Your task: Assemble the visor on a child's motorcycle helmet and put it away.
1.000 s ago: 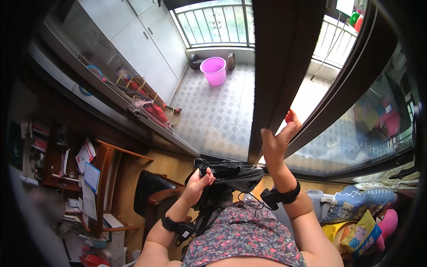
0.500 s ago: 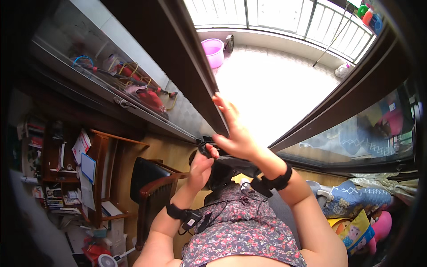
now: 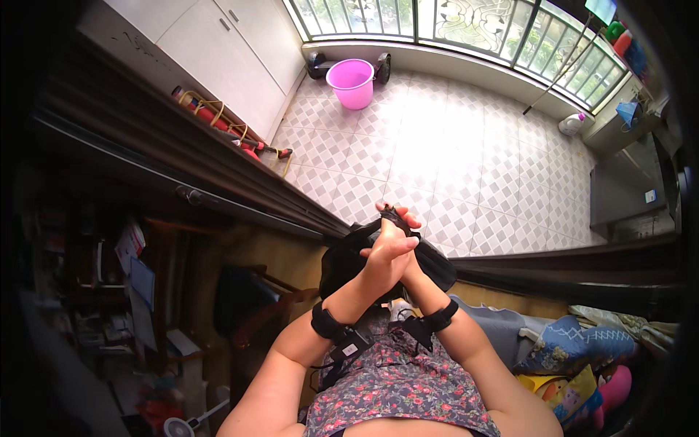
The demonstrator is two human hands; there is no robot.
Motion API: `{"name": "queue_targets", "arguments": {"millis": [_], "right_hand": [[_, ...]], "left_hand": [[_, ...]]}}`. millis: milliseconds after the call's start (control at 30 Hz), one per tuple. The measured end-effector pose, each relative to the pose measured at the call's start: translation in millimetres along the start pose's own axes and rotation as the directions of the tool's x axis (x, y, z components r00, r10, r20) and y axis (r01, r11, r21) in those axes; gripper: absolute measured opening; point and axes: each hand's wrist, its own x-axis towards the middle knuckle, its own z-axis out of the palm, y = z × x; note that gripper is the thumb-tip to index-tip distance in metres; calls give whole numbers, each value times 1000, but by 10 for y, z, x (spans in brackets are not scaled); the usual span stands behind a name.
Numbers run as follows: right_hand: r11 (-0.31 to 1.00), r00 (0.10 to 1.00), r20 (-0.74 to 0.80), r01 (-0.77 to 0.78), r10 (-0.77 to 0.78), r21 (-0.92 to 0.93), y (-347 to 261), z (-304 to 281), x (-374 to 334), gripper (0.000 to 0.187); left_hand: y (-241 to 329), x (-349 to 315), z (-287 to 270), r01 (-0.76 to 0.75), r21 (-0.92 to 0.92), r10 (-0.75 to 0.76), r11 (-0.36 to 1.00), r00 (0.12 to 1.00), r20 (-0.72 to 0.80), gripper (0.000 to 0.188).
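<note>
In front of my body hangs a black bag point(image 3: 342, 266), thin and shiny like plastic. Its gathered top sticks up between my hands. My left hand point(image 3: 388, 255) is closed around this gathered part. Close behind it, my right hand point(image 3: 412, 221) curls its fingers at the same top; its palm is partly hidden by the left hand. A black strap with a small device is on each wrist. Just beyond the bag is the dark door track point(image 3: 539, 269), with an opening onto a tiled balcony.
A pink bucket point(image 3: 352, 86) stands by a black two-wheeled board point(image 3: 382, 68). White cabinets point(image 3: 226, 54) and red-and-yellow gear point(image 3: 218, 120) are at left. A white jug point(image 3: 571, 124) and grey appliance point(image 3: 632, 182) are at right. Indoors, a chair point(image 3: 251, 295) and cushions point(image 3: 575, 346) flank me.
My right hand has come from beside the door frame down to the bag, joining my left. The left hand moved right with the bag. The door opening now shows wider, with the balcony floor visible.
</note>
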Motion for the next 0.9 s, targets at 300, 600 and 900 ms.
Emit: {"name": "queue_targets", "arguments": {"millis": [300, 600, 900], "right_hand": [[941, 991, 52, 103, -126, 323, 67, 508, 1118, 30], [678, 574, 757, -693, 312, 246, 1096, 1061, 737, 50], [370, 565, 153, -697, 811, 615, 1904, 46, 1418, 19]], "left_hand": [[714, 731, -446, -114, -87, 100, 990, 984, -150, 59], [587, 1098, -1208, -255, -63, 210, 965, 895, -393, 59], [324, 1933, -1272, 60, 0, -58, 998, 972, -227, 18]]}}
